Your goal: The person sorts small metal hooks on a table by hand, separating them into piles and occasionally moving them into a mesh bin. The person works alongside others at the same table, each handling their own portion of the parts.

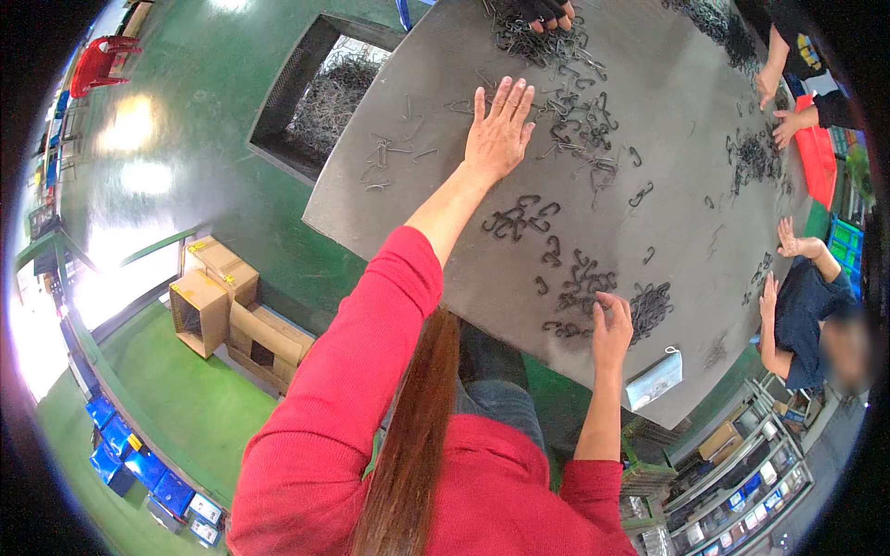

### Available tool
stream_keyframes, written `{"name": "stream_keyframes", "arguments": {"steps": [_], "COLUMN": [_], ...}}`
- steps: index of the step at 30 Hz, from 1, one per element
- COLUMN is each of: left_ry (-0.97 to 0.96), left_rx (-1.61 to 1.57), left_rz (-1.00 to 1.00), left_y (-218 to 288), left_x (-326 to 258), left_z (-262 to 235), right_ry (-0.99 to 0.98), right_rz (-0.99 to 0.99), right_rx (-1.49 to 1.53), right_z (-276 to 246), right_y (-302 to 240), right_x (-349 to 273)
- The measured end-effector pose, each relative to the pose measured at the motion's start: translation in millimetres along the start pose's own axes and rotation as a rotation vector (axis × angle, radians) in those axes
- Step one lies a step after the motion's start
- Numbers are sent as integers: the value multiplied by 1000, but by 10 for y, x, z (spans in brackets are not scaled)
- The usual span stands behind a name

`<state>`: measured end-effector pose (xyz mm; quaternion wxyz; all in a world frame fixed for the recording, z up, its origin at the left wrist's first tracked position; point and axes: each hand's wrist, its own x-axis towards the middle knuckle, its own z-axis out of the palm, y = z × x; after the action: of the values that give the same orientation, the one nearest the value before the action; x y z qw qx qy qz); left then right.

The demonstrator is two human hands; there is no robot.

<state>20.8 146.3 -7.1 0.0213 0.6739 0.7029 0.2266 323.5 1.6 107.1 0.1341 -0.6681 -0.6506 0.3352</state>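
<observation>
My left hand (499, 134) lies with its fingers stretched out over the grey table (399, 199), just left of a loose spread of dark S-shaped metal hooks (579, 116). Nothing shows in its grasp. Lower right, my right hand (612, 332) is at the edge of a group of black S-shaped hooks (586, 275), its fingers slightly bent and apart. I see no hook held in it. Right beside that hand is a denser heap of hooks (651, 309). Between my hands lies another small cluster of hooks (521, 217).
Thin bent wire pieces (385, 153) lie at the table's left. A bin of metal pieces (338, 93) stands beyond that edge. A face mask (654, 378) rests near the right front edge. Co-workers' hands (788, 120) work along the far and right sides. Cardboard boxes (218, 292) stand left.
</observation>
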Motion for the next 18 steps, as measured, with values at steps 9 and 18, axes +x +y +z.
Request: {"name": "stream_keyframes", "arguments": {"steps": [9, 18], "left_ry": [-61, -144], "left_rx": [212, 177], "left_rz": [-207, -68], "left_y": [-715, -675], "left_x": [-342, -1339], "left_z": [-319, -947], "right_ry": [-24, -58], "right_rz": [52, 9], "right_rx": [23, 98], "right_z": [-70, 68], "right_y": [52, 18], "right_x": [-92, -89]}}
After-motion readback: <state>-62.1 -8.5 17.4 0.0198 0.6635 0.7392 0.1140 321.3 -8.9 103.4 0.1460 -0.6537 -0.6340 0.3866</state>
